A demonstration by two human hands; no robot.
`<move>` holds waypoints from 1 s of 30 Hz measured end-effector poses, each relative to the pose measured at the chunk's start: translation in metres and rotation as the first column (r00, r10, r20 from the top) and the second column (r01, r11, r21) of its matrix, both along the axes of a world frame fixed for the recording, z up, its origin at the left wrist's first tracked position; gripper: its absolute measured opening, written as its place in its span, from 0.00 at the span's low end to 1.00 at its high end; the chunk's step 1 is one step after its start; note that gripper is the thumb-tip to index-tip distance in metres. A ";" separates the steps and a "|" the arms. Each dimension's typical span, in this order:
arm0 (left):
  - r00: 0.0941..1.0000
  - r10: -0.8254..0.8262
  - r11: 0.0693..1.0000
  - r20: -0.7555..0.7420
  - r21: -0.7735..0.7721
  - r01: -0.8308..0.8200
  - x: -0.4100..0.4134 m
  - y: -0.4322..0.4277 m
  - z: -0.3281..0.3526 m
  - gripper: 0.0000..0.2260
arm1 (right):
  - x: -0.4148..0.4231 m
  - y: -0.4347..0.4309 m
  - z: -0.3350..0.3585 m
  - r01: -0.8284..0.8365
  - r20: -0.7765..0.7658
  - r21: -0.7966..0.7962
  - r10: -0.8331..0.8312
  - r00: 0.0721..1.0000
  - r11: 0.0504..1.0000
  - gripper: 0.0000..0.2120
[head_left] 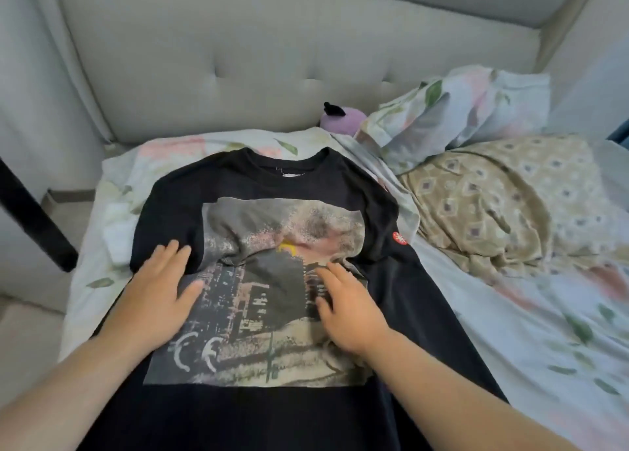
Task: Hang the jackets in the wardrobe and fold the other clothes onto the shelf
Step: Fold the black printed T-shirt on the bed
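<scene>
Soft, even, fairly dim indoor light covers the bed, leaving faint shadows in the folds of the floral pillow and little detail in the black T-shirt, as a wide-angle lens bows the tufted headboard and stretches the frame's edges, everything slightly soft

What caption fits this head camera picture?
Both hands, left hand and right hand, press flat on a black T-shirt on the bed.

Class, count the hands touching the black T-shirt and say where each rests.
2. The left hand lies flat on the black T-shirt at the left edge of its print; the right hand lies flat on the print's right side. No others show.
</scene>
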State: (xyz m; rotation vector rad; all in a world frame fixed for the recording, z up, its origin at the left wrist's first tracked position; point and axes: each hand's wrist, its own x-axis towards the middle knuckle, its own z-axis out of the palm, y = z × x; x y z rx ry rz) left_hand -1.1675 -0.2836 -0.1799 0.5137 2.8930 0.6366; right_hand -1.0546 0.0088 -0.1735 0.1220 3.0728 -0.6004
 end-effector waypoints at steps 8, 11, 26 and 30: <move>0.955 0.263 0.965 0.135 -0.050 -0.258 0.188 -0.076 -0.038 0.34 | 0.197 -0.027 -0.030 0.145 -0.013 0.008 -0.145 0.989 0.989 0.21; 0.913 0.387 0.920 0.131 -0.114 -0.374 0.221 -0.097 -0.031 0.27 | 0.243 -0.026 -0.020 0.471 0.078 -0.183 -0.465 0.882 0.863 0.20; 0.591 0.705 0.527 0.391 0.269 -0.806 0.307 -0.123 0.012 0.06 | 0.318 -0.056 0.002 0.505 0.384 -0.262 -0.391 0.836 0.822 0.31; 0.368 0.685 0.005 0.628 0.501 -0.865 0.298 -0.129 0.008 0.16 | 0.320 -0.047 0.003 0.395 0.381 -0.391 -0.244 0.892 0.831 0.10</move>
